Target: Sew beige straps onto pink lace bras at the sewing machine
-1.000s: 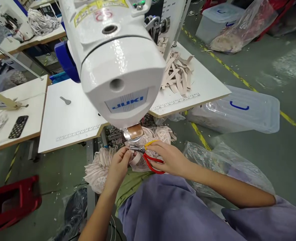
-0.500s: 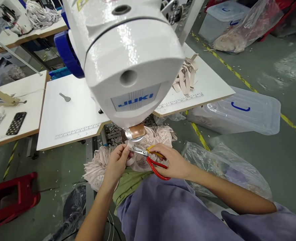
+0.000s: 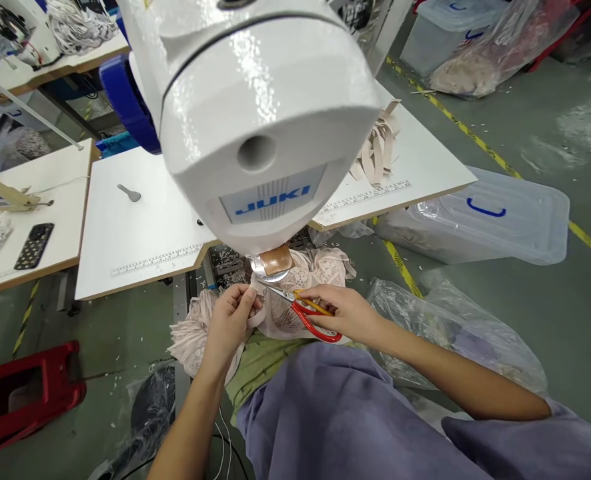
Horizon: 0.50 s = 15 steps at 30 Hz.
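Observation:
In the head view, my left hand point(image 3: 235, 312) is closed, pinching the edge of a pale pink elastic strap point(image 3: 256, 319). My right hand point(image 3: 343, 310) grips a pair of scissors point(image 3: 298, 303) with one red and one yellow handle. Their blades point left, towards the strap beside my left fingertips, and look nearly closed. Pale pink lace bra pieces point(image 3: 295, 283) lie under and behind the scissors, and a bunched lace stack point(image 3: 195, 330) hangs left of my left hand. Just beyond my hands is the sewing machine's needle area, mostly hidden behind its white head point(image 3: 270, 133).
A white table point(image 3: 140, 233) with printed rulers flanks the machine. Cut straps point(image 3: 378, 150) lie on its right part, a small grey tool point(image 3: 129, 193) on its left. A lidded plastic box point(image 3: 490, 217), plastic bag point(image 3: 455, 333) and red stool point(image 3: 30, 393) stand around on the floor.
The scissors have drawn slightly back to the right, and their blades have come closer together. My left hand has shifted a little left with the strap. The view has moved slightly.

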Motion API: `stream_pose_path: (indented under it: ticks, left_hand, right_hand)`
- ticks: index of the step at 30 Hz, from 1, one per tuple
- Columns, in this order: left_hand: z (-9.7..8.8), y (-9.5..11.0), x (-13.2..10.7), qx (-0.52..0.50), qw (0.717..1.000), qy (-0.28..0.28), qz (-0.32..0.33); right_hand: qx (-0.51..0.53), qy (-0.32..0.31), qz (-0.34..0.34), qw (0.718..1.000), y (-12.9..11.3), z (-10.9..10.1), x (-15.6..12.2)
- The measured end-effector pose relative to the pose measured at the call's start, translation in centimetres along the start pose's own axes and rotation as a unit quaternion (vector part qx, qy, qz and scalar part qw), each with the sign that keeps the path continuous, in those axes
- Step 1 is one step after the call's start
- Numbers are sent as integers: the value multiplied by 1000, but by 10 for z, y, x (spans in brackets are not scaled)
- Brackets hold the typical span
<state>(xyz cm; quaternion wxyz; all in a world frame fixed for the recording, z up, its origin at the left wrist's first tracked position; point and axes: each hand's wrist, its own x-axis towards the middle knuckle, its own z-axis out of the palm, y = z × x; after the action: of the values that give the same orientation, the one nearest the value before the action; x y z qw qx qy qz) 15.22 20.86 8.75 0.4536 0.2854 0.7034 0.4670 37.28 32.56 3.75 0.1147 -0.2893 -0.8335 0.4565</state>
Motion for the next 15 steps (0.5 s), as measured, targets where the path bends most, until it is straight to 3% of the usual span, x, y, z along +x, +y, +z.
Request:
stream_pose_path:
  ticks: [4,8,12,15]
  left_hand:
    - [-6,-2,-2,91,994,43,34]
    - [-11,-6,-2,181,978,86,65]
    - [-15,4,2,147,988,1,40]
    - [-22,12,5,133,987,-69,52]
  right_hand:
    - [-34,12,12,999,17,-23,-5]
    - [-120,75,26,990,35,-69,29]
    - [-180,156,36,971,45,-117,94]
    - [-179,179,3,967,37,-139,118]
